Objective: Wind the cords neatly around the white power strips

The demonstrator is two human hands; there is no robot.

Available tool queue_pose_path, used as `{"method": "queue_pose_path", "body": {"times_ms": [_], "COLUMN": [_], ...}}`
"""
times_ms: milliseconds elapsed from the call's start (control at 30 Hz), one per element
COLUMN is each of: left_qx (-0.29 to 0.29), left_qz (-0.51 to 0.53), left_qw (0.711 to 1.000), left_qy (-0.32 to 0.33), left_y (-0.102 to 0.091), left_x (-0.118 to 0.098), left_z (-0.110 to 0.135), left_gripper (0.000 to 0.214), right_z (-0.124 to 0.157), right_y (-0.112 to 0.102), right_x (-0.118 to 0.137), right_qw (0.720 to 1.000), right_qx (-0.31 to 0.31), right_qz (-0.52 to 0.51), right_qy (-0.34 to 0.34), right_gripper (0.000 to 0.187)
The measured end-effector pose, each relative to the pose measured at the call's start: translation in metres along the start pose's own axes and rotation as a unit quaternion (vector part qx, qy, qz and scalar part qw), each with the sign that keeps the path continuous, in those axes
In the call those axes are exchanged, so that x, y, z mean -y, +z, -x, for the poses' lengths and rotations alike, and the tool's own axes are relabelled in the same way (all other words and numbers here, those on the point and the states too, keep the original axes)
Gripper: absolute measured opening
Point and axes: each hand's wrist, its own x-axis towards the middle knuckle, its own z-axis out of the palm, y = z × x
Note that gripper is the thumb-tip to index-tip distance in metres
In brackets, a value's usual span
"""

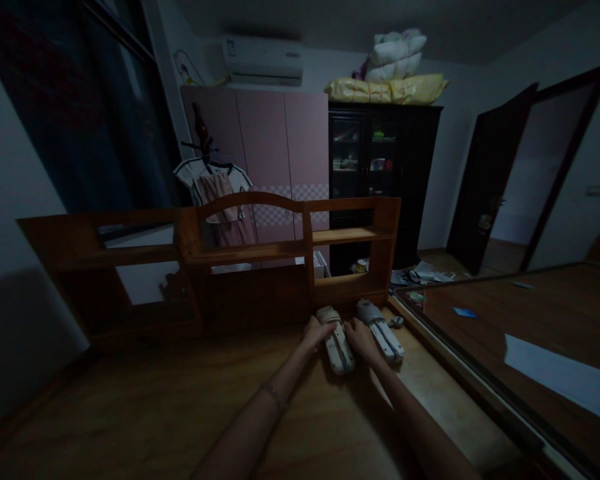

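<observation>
Two long white power strips, each with its cord wound round the far end, are on the wooden desk [180,400]. My left hand [316,335] is closed on the left side of the nearer power strip [339,352], its thumb lying across the top by the wound cord. My right hand [363,339] has its fingers bent against the right side of that same strip; its fingertips are partly hidden. Just right of this hand lies the second power strip [387,339], untouched as far as I can see, with a plug [397,322] beside it.
A wooden shelf unit [245,252] rises along the desk's back edge. To the right is a lower brown surface [480,293] with a white sheet [565,373] and a blue packet [465,312]. Behind stand pink wardrobes [265,133], a dark cabinet [415,153] and an open door [500,173].
</observation>
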Motion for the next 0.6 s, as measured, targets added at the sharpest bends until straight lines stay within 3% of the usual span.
{"method": "queue_pose_path", "body": {"times_ms": [300,500,600], "left_qx": [-0.039,-0.061,-0.067], "left_qz": [-0.169,-0.212,-0.219], "left_qw": [0.985,0.975,0.973], "left_qy": [0.006,0.020,0.036], "left_y": [-0.003,-0.007,-0.010], "left_x": [0.000,-0.004,-0.007], "left_z": [0.001,0.024,0.039], "left_gripper": [0.091,0.092,0.090], "right_z": [0.016,0.050,0.068], "right_y": [-0.004,-0.032,-0.052], "right_x": [0.008,0.028,0.034], "right_qw": [0.989,0.978,0.969], "right_qx": [-0.026,-0.064,-0.147], "right_qz": [0.145,0.170,0.163], "right_qy": [-0.028,-0.098,-0.115], "right_gripper": [0.035,0.026,0.041]}}
